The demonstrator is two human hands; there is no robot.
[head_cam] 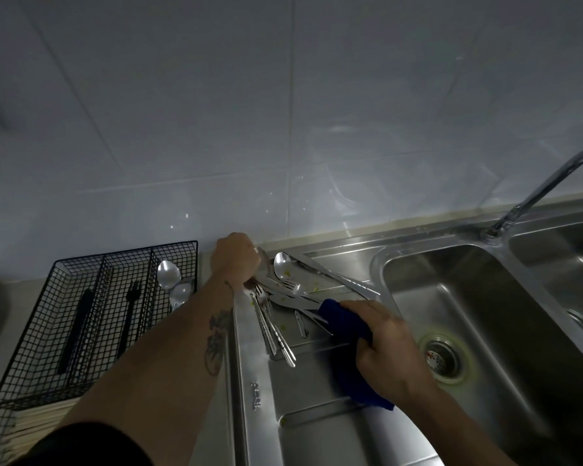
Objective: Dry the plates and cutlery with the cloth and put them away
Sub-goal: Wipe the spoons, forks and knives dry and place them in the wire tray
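left hand [235,258] reaching forward, fingers curled, right hand [386,348] clenched

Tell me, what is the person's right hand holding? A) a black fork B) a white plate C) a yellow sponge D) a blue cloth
D: the right hand has its fingers curled round a blue cloth over the steel draining board, beside the pile of cutlery that the left hand reaches into.
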